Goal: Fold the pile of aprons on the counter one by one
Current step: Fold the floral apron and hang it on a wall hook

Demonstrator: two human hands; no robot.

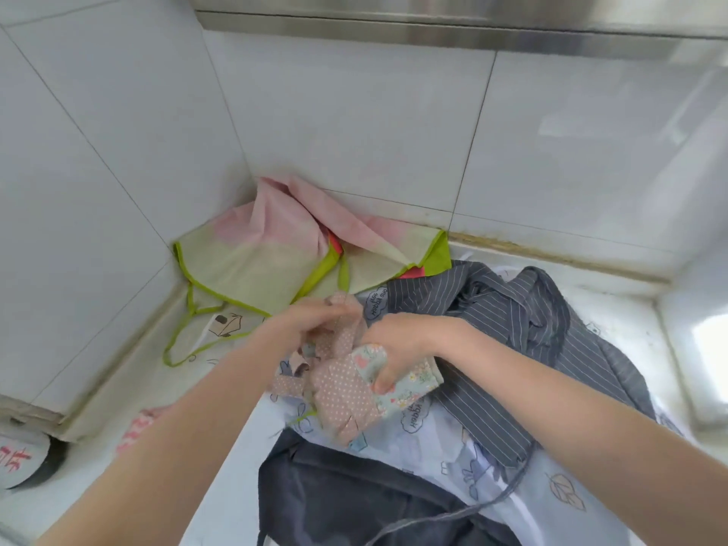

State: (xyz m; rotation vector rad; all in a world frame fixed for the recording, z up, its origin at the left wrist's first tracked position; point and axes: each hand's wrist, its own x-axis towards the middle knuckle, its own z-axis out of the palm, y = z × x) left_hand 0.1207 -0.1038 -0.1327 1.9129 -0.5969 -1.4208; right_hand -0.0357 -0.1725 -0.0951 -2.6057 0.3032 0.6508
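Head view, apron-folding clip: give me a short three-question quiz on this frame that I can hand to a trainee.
1. True or false: both hands are on the pink polka-dot apron.
2. Which apron lies in the tiled corner? A) the grey striped apron B) the green-trimmed apron C) the dark apron
3. Fill in: the right hand grips the ____-print part of the bundle.

Key:
1. True; the left hand pinches its upper part, the right hand holds its folded end.
2. B
3. floral
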